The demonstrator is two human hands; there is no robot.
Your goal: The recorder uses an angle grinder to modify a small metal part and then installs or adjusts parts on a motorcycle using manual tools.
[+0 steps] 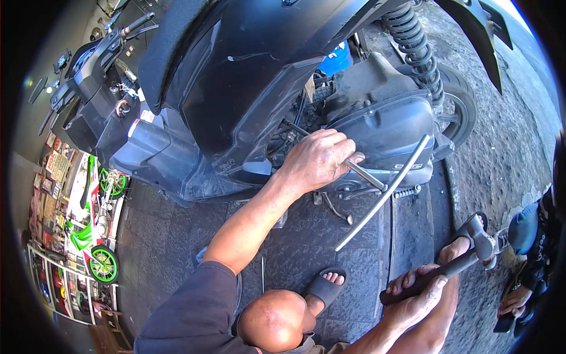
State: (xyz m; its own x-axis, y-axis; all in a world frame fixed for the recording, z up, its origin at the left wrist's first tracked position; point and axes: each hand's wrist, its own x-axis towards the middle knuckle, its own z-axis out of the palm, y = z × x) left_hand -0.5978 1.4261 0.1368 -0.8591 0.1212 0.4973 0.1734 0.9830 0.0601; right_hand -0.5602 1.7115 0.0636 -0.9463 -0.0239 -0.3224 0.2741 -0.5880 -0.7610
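Motorbike repair workshop — scooters (pixel 247 76), hammer (pixel 454 259)

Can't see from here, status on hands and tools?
Left hand shut on T-wrench, set into scooter engine. Right hand shut on hammer, held low, clear of scooter. Kickstart lever crosses just right of wrench.
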